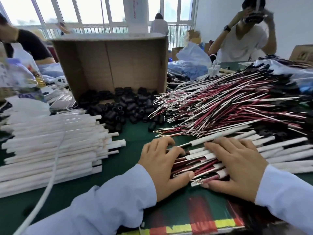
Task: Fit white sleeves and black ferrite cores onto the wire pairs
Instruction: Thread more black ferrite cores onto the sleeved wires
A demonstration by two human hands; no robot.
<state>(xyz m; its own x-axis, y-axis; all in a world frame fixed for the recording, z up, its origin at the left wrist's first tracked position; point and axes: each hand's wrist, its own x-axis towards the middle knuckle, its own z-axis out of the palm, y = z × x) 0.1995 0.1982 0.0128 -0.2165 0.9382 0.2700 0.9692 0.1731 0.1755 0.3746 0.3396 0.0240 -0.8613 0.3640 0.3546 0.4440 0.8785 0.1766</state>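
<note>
Left hand and right hand press open, gripping nothing, on light, springy wire pairs, likely best pinched at the stiffer white sleeves

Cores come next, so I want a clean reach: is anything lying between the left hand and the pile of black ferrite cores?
Nothing visible: bare green mat separates the left hand from the ferrite cores. The white sleeves end on its left, loose wire pairs on its right.
</note>
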